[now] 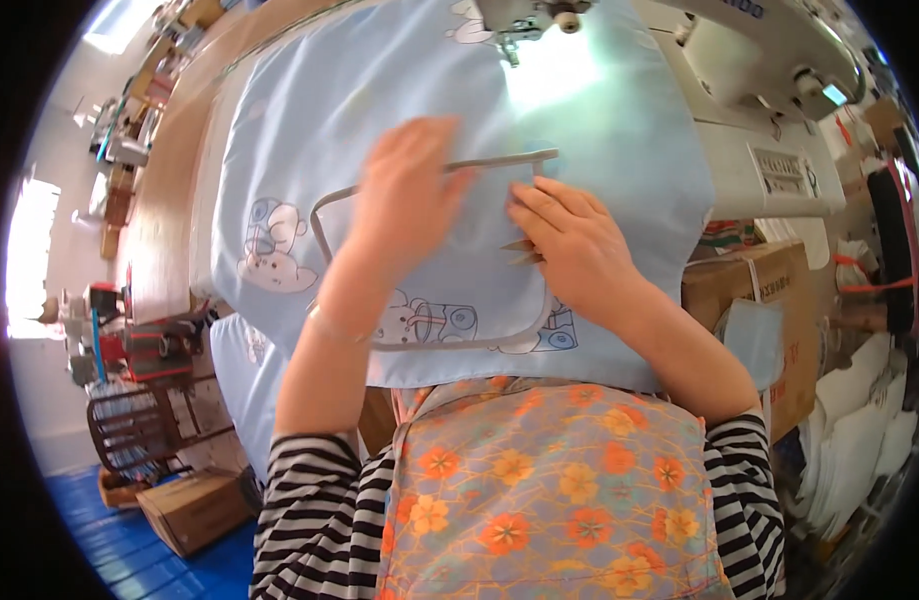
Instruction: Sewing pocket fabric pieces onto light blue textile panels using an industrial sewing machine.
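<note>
Closest to me is my orange-flowered apron [549, 490], with striped sleeves [314, 500] on either side. Ahead of it, a big light blue cloth [279, 130] printed with bears covers the surface, its near edge reaching my apron and its left part drooping past the front. On this cloth, right before me, lies the grey-bound panel [449, 265]. My left hand [404, 190] is over its far edge, too blurred for me to tell whether the fingers are apart or together. The fingers of my right hand [584, 245] bend side by side at the panel's right edge; I can't tell whether they pinch it. A pointed metal tool [520, 246] juts from under that palm.

Beyond the panel, a broad smooth stretch of cloth runs under the lit sewing machine [779, 50]. To the left, the wooden surface [169, 190] continues past the cloth; to the right, a carton [799, 340] stands near my elbow, the tighter side. Blue floor [89, 520] shows at lower left, with a cardboard box [194, 510].
</note>
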The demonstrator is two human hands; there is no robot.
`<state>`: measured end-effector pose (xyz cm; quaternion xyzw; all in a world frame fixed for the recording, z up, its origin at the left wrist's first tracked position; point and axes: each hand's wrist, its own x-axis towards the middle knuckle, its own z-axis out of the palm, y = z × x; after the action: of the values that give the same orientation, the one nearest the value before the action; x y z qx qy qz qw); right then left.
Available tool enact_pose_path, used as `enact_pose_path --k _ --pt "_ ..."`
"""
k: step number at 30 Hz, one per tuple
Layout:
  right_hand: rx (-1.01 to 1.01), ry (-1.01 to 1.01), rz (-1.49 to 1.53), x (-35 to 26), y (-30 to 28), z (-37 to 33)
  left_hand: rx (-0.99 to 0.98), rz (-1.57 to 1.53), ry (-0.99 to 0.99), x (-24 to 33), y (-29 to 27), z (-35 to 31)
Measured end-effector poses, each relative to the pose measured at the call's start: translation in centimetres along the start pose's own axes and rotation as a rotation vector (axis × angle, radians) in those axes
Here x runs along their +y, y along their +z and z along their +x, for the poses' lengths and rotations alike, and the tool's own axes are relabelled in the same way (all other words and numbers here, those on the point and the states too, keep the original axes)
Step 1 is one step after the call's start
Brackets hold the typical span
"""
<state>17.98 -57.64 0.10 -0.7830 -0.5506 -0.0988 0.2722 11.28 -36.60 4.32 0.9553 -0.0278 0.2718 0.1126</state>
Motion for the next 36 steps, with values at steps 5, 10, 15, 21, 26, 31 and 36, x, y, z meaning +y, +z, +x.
enact_pose_path --k 5,10,15,21,26,31,36 --pt "-0.015 0.015 0.122 0.6 -0.6 0.9 -0.281 -0.362 -0.224 1.4 3.4 2.3" --pt "0.202 0.346 0.575 2.0 -1.6 1.5 -0.200 -0.671 -0.407 2.7 2.3 2.3" --pt "0.394 0.305 0.557 0.6 -1.8 3.0 -0.205 -0.789 -0.515 4.3 1.0 1.7" --pt "0.305 0.455 0.689 -0.4 -2.6 3.0 -0.019 -0.680 -0.260 4.8 0.9 0.7" --pt "0.289 0.497 0.865 -0.6 -2.8 2.7 0.019 -0.736 -0.331 5.5 0.3 0.7" --pt "0.172 0.531 0.904 -0.1 -3.8 2.9 -0.038 -0.628 -0.191 4.6 -0.2 0.2" --pt "-0.046 0.360 0.694 1.1 -5.0 4.8 -0.094 -0.573 -0.138 3.6 -1.3 0.2"
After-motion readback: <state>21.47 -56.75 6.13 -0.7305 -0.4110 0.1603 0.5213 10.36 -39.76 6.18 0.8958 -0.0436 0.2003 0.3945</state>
